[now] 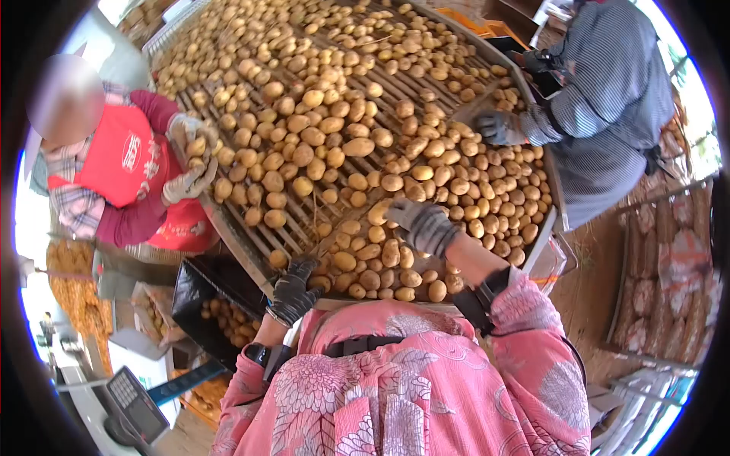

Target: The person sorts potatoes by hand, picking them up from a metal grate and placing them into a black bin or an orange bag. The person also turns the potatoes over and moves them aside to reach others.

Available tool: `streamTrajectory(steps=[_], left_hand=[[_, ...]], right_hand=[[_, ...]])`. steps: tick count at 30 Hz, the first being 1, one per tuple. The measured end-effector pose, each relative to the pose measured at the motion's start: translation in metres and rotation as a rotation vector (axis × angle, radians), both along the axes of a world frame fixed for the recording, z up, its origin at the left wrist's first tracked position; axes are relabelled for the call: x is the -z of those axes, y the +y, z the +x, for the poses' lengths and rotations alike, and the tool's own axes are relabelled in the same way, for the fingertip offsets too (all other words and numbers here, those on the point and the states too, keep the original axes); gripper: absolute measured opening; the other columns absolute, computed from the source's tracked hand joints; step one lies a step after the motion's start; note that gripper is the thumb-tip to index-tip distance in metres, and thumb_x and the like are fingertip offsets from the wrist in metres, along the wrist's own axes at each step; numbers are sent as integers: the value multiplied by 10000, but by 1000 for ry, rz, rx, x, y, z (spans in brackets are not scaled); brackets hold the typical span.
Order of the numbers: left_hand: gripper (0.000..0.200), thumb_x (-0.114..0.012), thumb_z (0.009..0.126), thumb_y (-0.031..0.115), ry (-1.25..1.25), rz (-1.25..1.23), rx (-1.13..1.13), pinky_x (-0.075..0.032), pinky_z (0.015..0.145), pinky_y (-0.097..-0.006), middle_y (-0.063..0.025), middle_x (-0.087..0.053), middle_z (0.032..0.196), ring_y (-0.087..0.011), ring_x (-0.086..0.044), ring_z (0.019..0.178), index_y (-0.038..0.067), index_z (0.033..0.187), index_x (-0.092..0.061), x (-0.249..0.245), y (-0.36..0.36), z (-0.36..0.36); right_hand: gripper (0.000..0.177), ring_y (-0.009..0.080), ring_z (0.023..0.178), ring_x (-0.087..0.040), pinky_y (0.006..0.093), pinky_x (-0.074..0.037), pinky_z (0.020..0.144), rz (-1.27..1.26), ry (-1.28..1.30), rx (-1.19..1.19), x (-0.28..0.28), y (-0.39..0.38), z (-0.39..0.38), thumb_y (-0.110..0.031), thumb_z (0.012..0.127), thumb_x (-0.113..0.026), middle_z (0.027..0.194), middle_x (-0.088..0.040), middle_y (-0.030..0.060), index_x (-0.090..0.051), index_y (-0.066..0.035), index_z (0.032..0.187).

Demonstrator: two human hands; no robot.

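Many potatoes [312, 137] lie on a slatted metal sorting table [285, 228]. My right hand [424, 226], in a grey glove, reaches over the near part of the table with its fingers closed on a potato [378, 212]. My left hand [293, 292], in a dark striped glove, is at the table's near left edge, beside a few potatoes; whether it holds anything is hard to make out. Rows of potatoes lie between my two hands, close to the near rim.
A co-worker in a red apron [125, 156] holds potatoes at the left. Another person's gloved hand [498, 128] touches potatoes at the right. Below left are a black crate [190, 292] with potatoes and a scale [137, 406]. Filled sacks [665, 281] stand at the right.
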State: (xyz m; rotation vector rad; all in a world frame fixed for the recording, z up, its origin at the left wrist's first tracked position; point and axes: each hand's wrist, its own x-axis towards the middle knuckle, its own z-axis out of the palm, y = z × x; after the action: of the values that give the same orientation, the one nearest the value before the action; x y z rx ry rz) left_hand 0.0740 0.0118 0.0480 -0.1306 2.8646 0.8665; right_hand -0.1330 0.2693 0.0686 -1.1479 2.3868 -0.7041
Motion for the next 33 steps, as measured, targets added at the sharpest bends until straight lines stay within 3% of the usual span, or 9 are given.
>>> streamTrajectory(steps=[6,11,15,17,19,20,23,27,33], left_hand=[[572,-724,665,169,50,8,-25,-418,947,-390,-176,-490,1203,-348,-484,1133,50,1188,-527,0,-3,-1],[487,-715,726,210,168,-60,-124,-458,887,-379,-142,-585,1060,-311,-570,1019,18,1144,-552,3,6,-25],[472,-645,846,334,98,733,-330,-518,785,-343,-96,-597,1059,-191,-593,955,-22,1135,-535,-25,40,-89],[462,-677,809,348,-283,1621,-511,-512,797,-306,-75,-607,1026,-175,-600,887,24,1115,-559,-24,52,-104],[474,-685,796,276,-227,1510,-569,-543,800,-387,-102,-600,1049,-229,-609,930,48,1171,-507,-23,51,-106],[468,-679,790,237,-299,1672,-594,-547,784,-437,-112,-595,1050,-257,-606,943,47,1175,-491,-7,45,-103],[478,-666,759,137,-389,1944,-677,-554,739,-503,-119,-576,1049,-310,-596,951,50,1178,-453,23,30,-87],[451,-683,707,92,-315,1959,-764,-532,753,-560,-119,-567,1031,-322,-582,921,60,1112,-487,22,24,-76],[465,-631,811,462,-360,2226,-767,-537,624,-438,-143,-618,880,-293,-617,798,66,1037,-543,1,27,-85]], right_hand=[[381,341,931,-607,407,-498,766,384,216,-310,8,-53,-34,-191,830,-585,1085,-591,190,-519,-51,1178],[474,318,962,-601,406,-476,786,-49,-236,175,36,-44,-36,-355,816,-632,971,-619,226,-526,-20,1134],[390,274,877,-614,344,-506,713,-410,-165,205,3,-43,2,-304,847,-618,964,-618,194,-546,-25,1109],[338,193,847,-609,285,-511,686,-468,-604,162,-30,-33,-7,-240,862,-608,944,-625,137,-552,-26,1118],[299,211,853,-609,308,-511,715,-597,-464,243,-3,-10,-38,-206,850,-608,941,-625,131,-570,-27,1087],[369,313,934,-594,389,-487,812,-307,231,212,14,14,-64,-235,808,-630,980,-624,182,-566,-31,1109],[628,411,1235,-376,465,-344,1005,286,256,680,-1,56,-92,-362,779,-632,1354,-395,210,-422,-73,1296],[722,392,1360,-186,487,-221,1083,666,182,404,4,41,-49,-460,789,-597,1474,-200,192,-338,-97,1357],[557,330,1142,-488,443,-391,944,597,213,192,-4,21,-69,-367,799,-613,1274,-492,147,-458,-121,1274]])
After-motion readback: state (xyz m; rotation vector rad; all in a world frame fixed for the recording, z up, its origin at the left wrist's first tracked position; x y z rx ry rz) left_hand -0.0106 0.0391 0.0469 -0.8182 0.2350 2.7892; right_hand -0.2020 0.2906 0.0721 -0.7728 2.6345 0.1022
